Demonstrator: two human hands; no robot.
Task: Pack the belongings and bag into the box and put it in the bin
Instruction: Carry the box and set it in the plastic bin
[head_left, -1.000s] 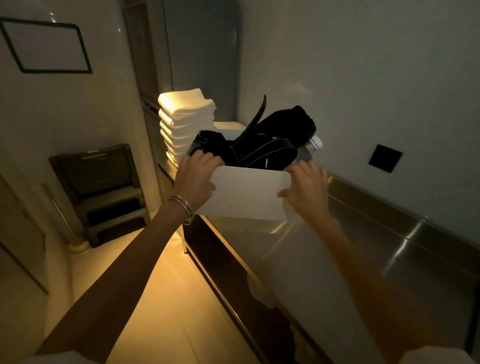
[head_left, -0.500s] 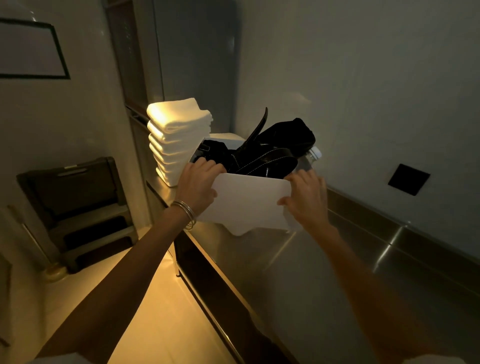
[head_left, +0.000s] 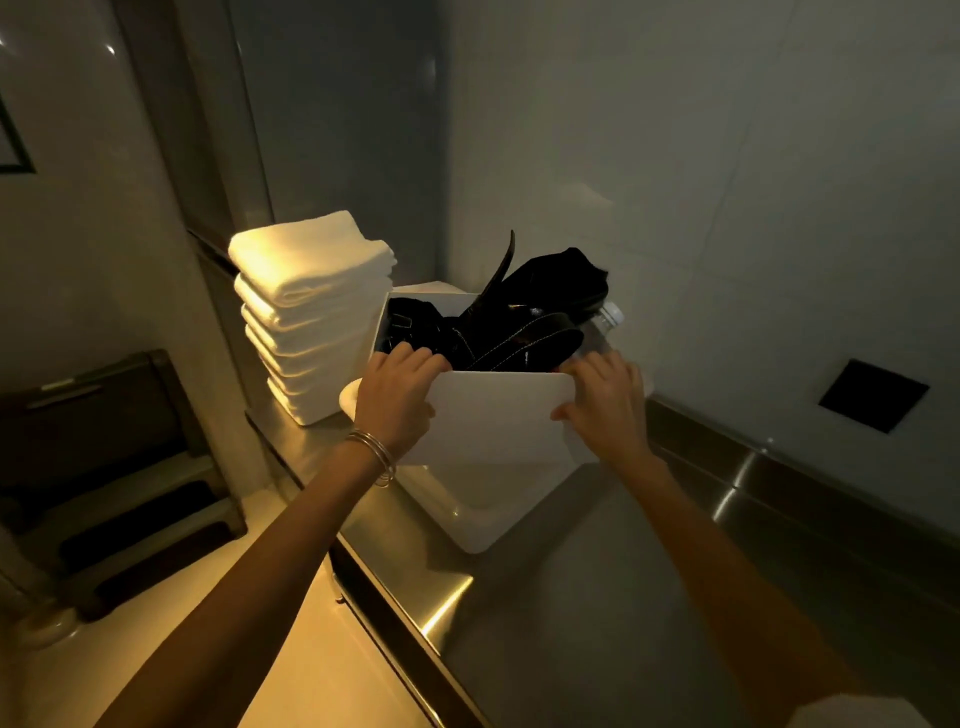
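Observation:
A white box (head_left: 493, 421) is held over the steel counter (head_left: 597, 597), packed with a black bag (head_left: 524, 322) whose straps stick up, and a clear bottle (head_left: 605, 319) at its right side. My left hand (head_left: 397, 400), with bangles on the wrist, grips the box's near left rim. My right hand (head_left: 605, 402) grips the near right corner. Under the box lies a white square lid or tray (head_left: 478, 514) on the counter; whether the box touches it is unclear.
A stack of folded white towels (head_left: 306, 317) stands on the counter just left of the box. A dark step stool (head_left: 104, 467) sits on the floor at the left. A wall with a black square plate (head_left: 872, 395) runs behind the counter.
Both hands have kept their grip while the box has come lower and nearer the counter. A white square piece now shows beneath it. The view has shifted right.

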